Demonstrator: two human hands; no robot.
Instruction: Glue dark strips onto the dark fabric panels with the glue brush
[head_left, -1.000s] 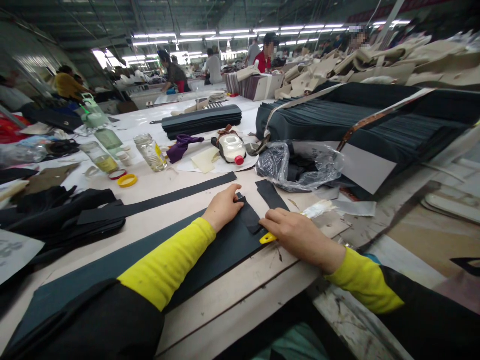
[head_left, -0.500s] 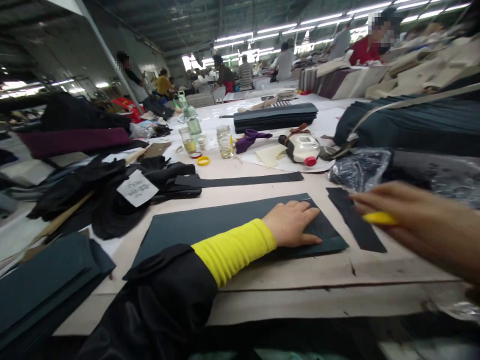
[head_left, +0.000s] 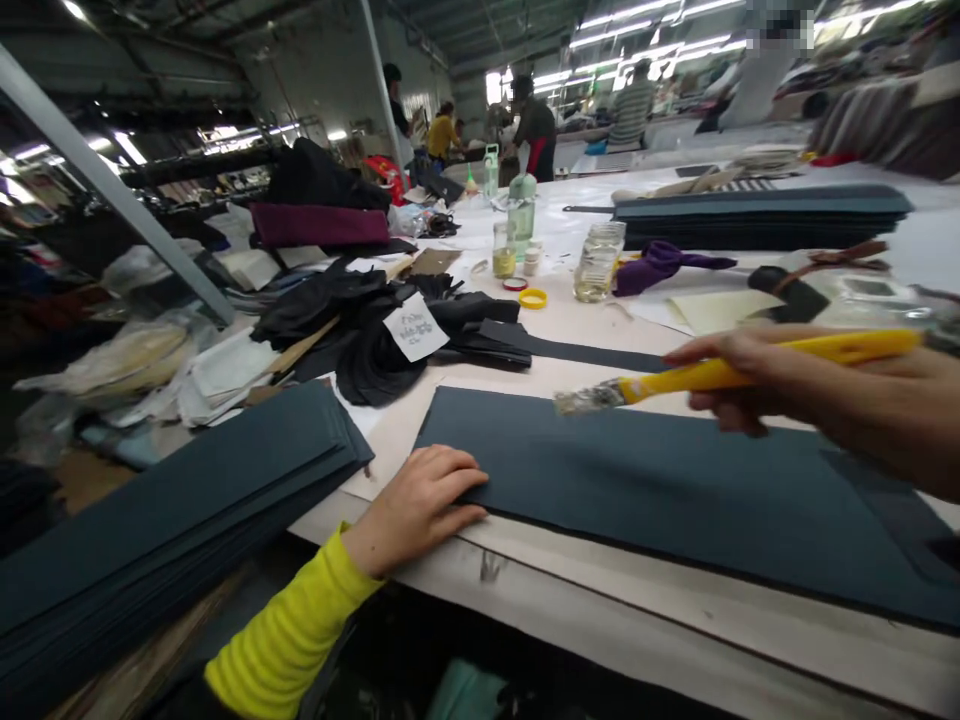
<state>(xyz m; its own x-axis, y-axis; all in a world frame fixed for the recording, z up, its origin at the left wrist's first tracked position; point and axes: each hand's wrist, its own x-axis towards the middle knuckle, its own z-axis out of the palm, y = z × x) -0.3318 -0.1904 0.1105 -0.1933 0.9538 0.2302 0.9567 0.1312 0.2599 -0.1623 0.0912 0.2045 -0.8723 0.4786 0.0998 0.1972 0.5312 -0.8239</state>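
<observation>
A long dark blue-green panel [head_left: 675, 480] lies flat near the table's front edge. My left hand [head_left: 427, 500] rests on its left end, fingers spread. Above the panel, my right hand [head_left: 810, 385] grips a yellow-handled brush [head_left: 697, 376], whose pale bristles point left. The bristles hang over the panel's back part. A black strip [head_left: 600, 353] lies behind the panel, its right end hidden by my right hand. Another dark strip [head_left: 892, 500] shows at the panel's right end.
A stack of dark panels [head_left: 225, 470] sits at the left, black pieces with a paper note [head_left: 415, 327] behind it. Glass jars [head_left: 598, 262], a yellow ring [head_left: 532, 299] and purple cloth [head_left: 660, 268] stand or lie farther back. People work in the distance.
The view has turned right-to-left. My left hand has moved from the panel's right part to its left end. My right hand has brought the brush over the panel.
</observation>
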